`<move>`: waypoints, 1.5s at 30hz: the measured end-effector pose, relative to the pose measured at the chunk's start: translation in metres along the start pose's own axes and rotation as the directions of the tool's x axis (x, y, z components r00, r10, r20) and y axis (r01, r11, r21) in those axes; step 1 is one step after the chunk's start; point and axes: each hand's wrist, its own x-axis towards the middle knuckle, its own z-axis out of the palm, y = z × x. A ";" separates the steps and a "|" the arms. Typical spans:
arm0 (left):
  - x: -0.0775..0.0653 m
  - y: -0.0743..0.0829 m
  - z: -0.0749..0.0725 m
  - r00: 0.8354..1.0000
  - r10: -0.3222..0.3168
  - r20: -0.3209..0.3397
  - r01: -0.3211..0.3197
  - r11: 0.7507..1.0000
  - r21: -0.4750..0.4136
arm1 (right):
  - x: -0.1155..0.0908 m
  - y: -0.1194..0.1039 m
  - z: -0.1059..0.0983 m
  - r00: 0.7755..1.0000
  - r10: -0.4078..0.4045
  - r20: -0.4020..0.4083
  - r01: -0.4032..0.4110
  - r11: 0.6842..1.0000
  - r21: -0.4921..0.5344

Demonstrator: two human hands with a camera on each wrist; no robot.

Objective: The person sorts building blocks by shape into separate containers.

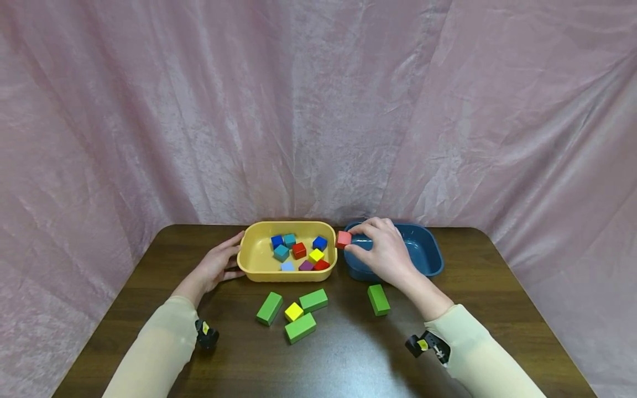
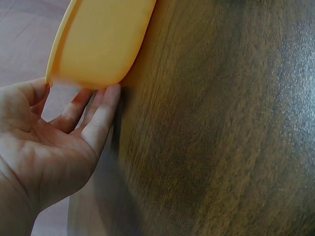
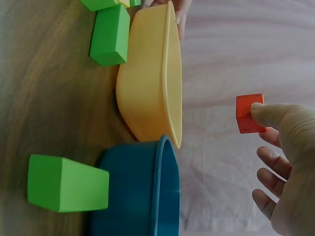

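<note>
Pink cloth (image 1: pixel 318 110) backs the table (image 1: pixel 348 365). Right hand (image 1: pixel 385 251), pinching a red cube (image 1: pixel 343 239) raised near both tubs, partly hides the blue tub (image 1: pixel 434 251); left hand (image 1: pixel 216 262), fingers extended, touches the yellow tub (image 1: pixel 256 257) beyond green blocks (image 1: pixel 301 328).

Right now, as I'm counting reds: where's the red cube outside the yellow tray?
In the head view, the red cube is just right of centre, pinched by the right hand near the gap between yellow tray and blue tray.
</note>
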 end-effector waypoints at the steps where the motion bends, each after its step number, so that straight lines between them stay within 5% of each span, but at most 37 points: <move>1: 0.000 0.000 0.000 1.000 0.000 0.000 0.000 1.000 0.001 | 0.002 -0.001 0.001 1.000 -0.001 0.002 0.001 1.000 0.003; 45: 0.000 0.002 -0.001 1.000 0.004 -0.004 -0.004 1.000 0.009 | 0.049 -0.028 0.042 0.993 0.036 0.112 -0.027 0.997 -0.075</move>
